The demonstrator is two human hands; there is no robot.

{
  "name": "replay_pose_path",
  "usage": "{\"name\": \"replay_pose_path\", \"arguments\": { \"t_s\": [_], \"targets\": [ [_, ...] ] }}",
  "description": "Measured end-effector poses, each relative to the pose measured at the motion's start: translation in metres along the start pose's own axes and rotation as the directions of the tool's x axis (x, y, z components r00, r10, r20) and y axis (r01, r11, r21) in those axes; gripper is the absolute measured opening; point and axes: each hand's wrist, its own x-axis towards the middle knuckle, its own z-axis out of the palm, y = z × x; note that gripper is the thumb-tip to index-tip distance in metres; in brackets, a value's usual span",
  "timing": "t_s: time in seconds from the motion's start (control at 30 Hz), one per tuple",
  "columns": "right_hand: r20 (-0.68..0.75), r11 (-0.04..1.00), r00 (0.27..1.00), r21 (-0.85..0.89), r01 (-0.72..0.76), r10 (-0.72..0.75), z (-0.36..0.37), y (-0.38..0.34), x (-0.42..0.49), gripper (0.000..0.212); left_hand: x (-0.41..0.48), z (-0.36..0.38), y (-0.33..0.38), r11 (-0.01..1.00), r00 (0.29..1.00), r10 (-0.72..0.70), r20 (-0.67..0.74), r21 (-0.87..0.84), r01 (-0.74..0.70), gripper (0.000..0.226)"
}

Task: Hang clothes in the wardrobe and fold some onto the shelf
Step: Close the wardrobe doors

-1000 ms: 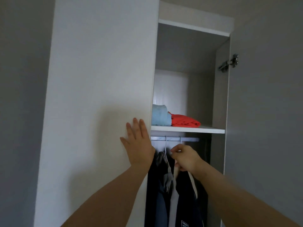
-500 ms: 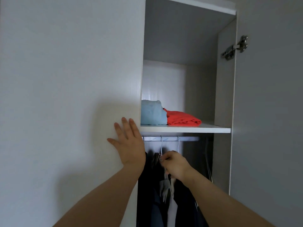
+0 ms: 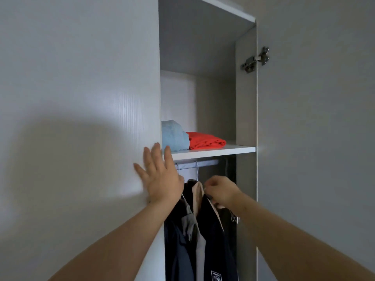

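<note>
Pinching collar of dark jacket (image 3: 215, 240) with right hand (image 3: 219, 191), fingers curled tight, centre of frame just under rail (image 3: 205, 163). Left hand (image 3: 162, 179) flat, fingers spread wide, pressing on white panel (image 3: 91, 118) edge. Risks: hard tug could pull jacket off hanger, or lift wire hook (image 3: 197, 171) off rail, dropping neighbours. Folded blue garment (image 3: 174, 136) and red garment (image 3: 205, 140) sit touching on shelf (image 3: 233, 150), above centre.

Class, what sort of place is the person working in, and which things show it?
Probably a bedroom, at an open wardrobe: dark jackets hang from a rail, a folded blue garment and red garment lie on the shelf above, and a door hinge shows.
</note>
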Motion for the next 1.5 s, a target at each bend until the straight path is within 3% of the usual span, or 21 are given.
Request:
{"name": "replay_pose_path", "arguments": {
  "t_s": [0.1,0.17,0.33,0.53,0.63,0.83,0.9,1.0,1.07,1.13,1.23,1.3,1.5],
  "targets": [
    [-0.062,0.999,0.997,-0.026,-0.044,0.042,-0.015,0.004,-0.021,0.012,-0.011,-0.009,0.012,0.934,0.946,0.295,-0.133,-0.167,-0.315,0.068],
    [-0.112,0.996,0.991,-0.045,-0.079,0.074,-0.032,0.009,-0.038,0.014,-0.019,-0.014,0.03,0.869,0.922,0.349,-0.166,-0.312,-0.385,0.063],
    [-0.238,0.989,0.962,-0.03,-0.148,0.137,-0.091,0.027,-0.084,0.011,-0.037,-0.026,0.089,0.719,0.921,0.39,-0.025,-0.617,-0.321,0.041],
    [-0.461,0.973,0.86,0.043,-0.226,0.22,-0.172,0.067,-0.147,0.014,-0.082,-0.041,0.185,0.506,0.849,0.521,0.089,-0.833,-0.224,0.024],
    [-0.527,0.97,0.82,0.04,-0.239,0.224,-0.205,0.087,-0.173,0.017,-0.105,-0.046,0.23,0.415,0.801,0.593,0.087,-0.885,-0.211,0.023],
    [-0.662,0.981,0.727,0.074,-0.178,0.182,-0.285,0.123,-0.197,0.02,-0.134,-0.047,0.31,0.363,0.817,0.567,0.108,-0.923,-0.13,0.021],
    [-0.647,0.974,0.729,0.126,-0.186,0.223,-0.302,0.136,-0.2,0.028,-0.14,-0.046,0.327,0.369,0.833,0.537,0.133,-0.925,-0.091,0.024],
    [-0.485,0.966,0.84,0.202,-0.161,0.241,-0.313,0.153,-0.199,0.05,-0.15,-0.041,0.343,0.397,0.855,0.491,0.169,-0.917,-0.046,0.025],
    [-0.389,0.958,0.898,0.268,-0.103,0.205,-0.313,0.16,-0.195,0.042,-0.156,-0.037,0.346,0.425,0.859,0.478,0.182,-0.904,-0.045,0.025],
    [-0.388,0.967,0.908,0.248,-0.063,0.159,-0.31,0.164,-0.19,0.022,-0.159,-0.036,0.344,0.443,0.871,0.447,0.201,-0.896,-0.021,0.025],
    [-0.441,0.975,0.891,0.221,-0.007,0.106,-0.305,0.173,-0.182,0.026,-0.161,-0.038,0.336,0.435,0.897,0.38,0.224,-0.9,0.04,0.026],
    [-0.434,0.954,0.896,0.296,0.046,0.091,-0.305,0.176,-0.18,0.026,-0.159,-0.042,0.331,0.441,0.901,0.372,0.225,-0.896,0.042,0.027],
    [-0.213,0.877,0.977,0.473,0.086,0.019,-0.295,0.173,-0.182,0.026,-0.152,-0.059,0.302,0.45,0.951,0.286,0.121,-0.893,-0.022,0.027]
  ]
}}
